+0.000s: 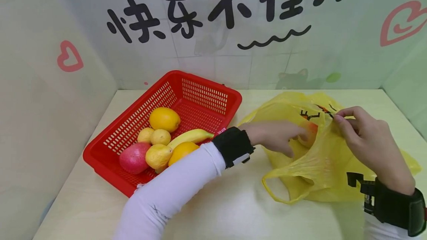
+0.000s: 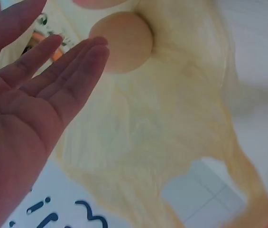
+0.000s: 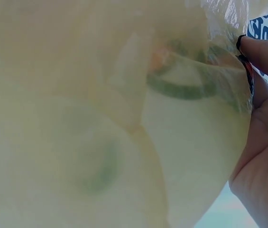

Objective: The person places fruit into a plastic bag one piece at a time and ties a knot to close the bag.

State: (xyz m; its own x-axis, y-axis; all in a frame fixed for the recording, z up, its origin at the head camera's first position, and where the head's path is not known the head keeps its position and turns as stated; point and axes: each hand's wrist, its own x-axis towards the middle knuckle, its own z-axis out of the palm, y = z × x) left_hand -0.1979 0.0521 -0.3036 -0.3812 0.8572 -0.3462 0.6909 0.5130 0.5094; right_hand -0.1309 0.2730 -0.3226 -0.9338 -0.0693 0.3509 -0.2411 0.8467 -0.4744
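Note:
A yellow plastic bag (image 1: 320,180) lies on the table with its mouth held up. Its edge is pinched between the thumb and forefinger of my right hand (image 1: 370,140), as the right wrist view shows too. My left hand (image 1: 277,134) reaches into the mouth of the bag with its fingers extended. A red-and-orange round fruit (image 1: 310,133) shows inside, just beyond the left fingers. In the left wrist view, the fingertips overlap a pale round fruit (image 2: 130,42) lying on the plastic; a pinkish one (image 2: 100,2) is partly cut off above it.
Left of the bag stands a red plastic basket (image 1: 100,171). In it lie an orange (image 1: 165,119), a banana (image 1: 193,136), a lemon (image 1: 158,156), a pinkish-red round fruit (image 1: 134,157) and small yellow fruits (image 1: 160,136). Walls (image 1: 213,69) enclose the table's back and sides.

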